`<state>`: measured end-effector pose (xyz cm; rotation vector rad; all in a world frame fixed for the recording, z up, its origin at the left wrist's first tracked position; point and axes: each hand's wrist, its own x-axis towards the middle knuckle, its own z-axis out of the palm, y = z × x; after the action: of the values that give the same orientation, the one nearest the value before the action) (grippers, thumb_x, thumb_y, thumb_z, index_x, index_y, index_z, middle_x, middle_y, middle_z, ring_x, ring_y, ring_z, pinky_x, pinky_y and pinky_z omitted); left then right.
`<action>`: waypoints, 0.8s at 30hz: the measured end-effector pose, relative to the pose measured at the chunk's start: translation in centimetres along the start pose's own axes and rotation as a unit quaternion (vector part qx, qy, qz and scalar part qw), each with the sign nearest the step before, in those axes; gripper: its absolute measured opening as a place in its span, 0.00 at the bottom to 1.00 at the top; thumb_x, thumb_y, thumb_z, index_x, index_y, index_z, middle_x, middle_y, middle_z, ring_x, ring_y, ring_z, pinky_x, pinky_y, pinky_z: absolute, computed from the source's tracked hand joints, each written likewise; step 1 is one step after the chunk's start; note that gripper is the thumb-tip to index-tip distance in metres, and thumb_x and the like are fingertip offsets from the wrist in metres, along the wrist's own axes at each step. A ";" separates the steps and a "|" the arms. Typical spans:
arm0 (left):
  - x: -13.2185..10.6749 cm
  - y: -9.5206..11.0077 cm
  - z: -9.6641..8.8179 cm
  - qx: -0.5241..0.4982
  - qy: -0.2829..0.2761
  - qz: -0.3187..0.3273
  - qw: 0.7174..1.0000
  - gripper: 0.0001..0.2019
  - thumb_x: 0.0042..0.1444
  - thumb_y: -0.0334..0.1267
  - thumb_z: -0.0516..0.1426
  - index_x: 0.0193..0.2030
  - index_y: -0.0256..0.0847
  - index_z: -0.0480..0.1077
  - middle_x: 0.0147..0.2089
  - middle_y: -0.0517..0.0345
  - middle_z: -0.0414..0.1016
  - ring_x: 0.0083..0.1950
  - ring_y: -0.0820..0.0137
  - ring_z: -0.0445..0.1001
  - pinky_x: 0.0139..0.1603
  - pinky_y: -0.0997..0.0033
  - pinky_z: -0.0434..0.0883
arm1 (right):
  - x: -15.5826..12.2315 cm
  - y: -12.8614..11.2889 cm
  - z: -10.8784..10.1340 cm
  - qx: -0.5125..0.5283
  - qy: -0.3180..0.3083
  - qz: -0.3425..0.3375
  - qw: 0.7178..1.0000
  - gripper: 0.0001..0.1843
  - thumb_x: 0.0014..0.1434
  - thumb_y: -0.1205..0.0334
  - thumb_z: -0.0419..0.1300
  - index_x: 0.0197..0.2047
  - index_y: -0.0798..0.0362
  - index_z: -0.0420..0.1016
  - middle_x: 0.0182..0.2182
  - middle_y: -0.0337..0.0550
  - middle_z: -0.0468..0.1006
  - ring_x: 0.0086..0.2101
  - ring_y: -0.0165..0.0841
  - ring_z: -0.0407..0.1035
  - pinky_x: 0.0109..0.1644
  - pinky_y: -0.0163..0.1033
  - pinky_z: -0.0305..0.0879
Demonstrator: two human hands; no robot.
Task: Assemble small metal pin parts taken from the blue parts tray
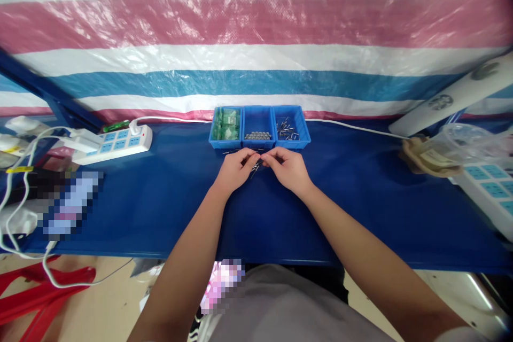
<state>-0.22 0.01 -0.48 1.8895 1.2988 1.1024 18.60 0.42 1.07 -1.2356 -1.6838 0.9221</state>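
My left hand (235, 170) and my right hand (287, 167) meet over the blue table (360, 203), just in front of three blue bins. Both hands are pinched, fingertips almost touching. Between them is a small metal part (255, 168), too small to name. A few thin metal pins lie on the table near the fingers. The left bin (226, 127) holds green pieces, the middle bin (258, 129) holds small metal balls, and the right bin (291, 127) holds dark metal pins.
A white power strip (116, 144) with cables lies at the back left. At the right are another power strip (489, 187), a clear plastic bag (460, 144) and a white device (452, 99). A striped tarp hangs behind. A red stool (36, 288) stands below left.
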 end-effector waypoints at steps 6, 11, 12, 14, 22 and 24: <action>-0.2 0.1 0.0 -0.022 -0.015 0.009 1.000 0.15 0.67 0.49 0.55 0.41 0.39 0.76 0.29 0.61 0.76 0.28 0.75 0.71 0.33 0.75 0.67 | 0.0 0.1 -0.1 -0.017 -0.006 0.002 1.000 0.23 0.66 0.45 0.58 0.26 0.51 0.78 0.25 0.41 0.81 0.27 0.33 0.74 0.34 0.38 0.68; -0.1 0.1 -0.2 0.002 -0.006 0.009 1.000 0.17 0.68 0.50 0.53 0.40 0.39 0.76 0.29 0.60 0.76 0.30 0.74 0.72 0.33 0.74 0.67 | 0.1 0.3 0.3 0.021 0.012 -0.052 0.998 0.13 0.63 0.50 0.63 0.41 0.50 0.81 0.36 0.42 0.84 0.33 0.34 0.76 0.37 0.39 0.71; -0.1 0.1 -0.2 0.003 -0.005 0.010 1.000 0.17 0.68 0.50 0.53 0.40 0.39 0.76 0.29 0.60 0.76 0.30 0.73 0.73 0.33 0.74 0.67 | 0.1 0.4 0.4 0.024 0.013 -0.062 0.998 0.12 0.63 0.51 0.64 0.44 0.50 0.80 0.38 0.43 0.84 0.33 0.34 0.76 0.37 0.39 0.71; 0.0 0.2 -0.3 0.004 -0.009 0.009 1.000 0.17 0.68 0.50 0.53 0.41 0.40 0.76 0.29 0.60 0.76 0.30 0.73 0.72 0.33 0.74 0.66 | 0.1 0.4 0.5 0.018 0.013 -0.074 0.997 0.11 0.63 0.53 0.64 0.44 0.49 0.80 0.39 0.43 0.84 0.33 0.34 0.76 0.37 0.39 0.71; -0.1 0.5 -0.3 0.007 -0.012 0.008 1.000 0.17 0.68 0.50 0.53 0.40 0.40 0.76 0.29 0.60 0.76 0.30 0.74 0.72 0.34 0.74 0.67 | 0.0 0.1 0.1 -0.019 0.005 -0.096 0.995 0.11 0.66 0.52 0.61 0.40 0.49 0.80 0.37 0.43 0.83 0.35 0.35 0.75 0.38 0.41 0.70; -0.1 0.5 -0.3 0.007 -0.012 0.010 1.000 0.17 0.68 0.51 0.53 0.40 0.40 0.76 0.29 0.60 0.76 0.30 0.74 0.72 0.34 0.74 0.67 | 0.0 -0.1 0.0 -0.025 0.006 -0.102 0.994 0.13 0.67 0.50 0.59 0.40 0.49 0.79 0.37 0.44 0.82 0.35 0.36 0.74 0.39 0.41 0.70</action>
<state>-0.25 -0.27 0.07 1.9236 1.2806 1.0790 18.55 0.41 1.15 -1.0760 -1.7960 0.7522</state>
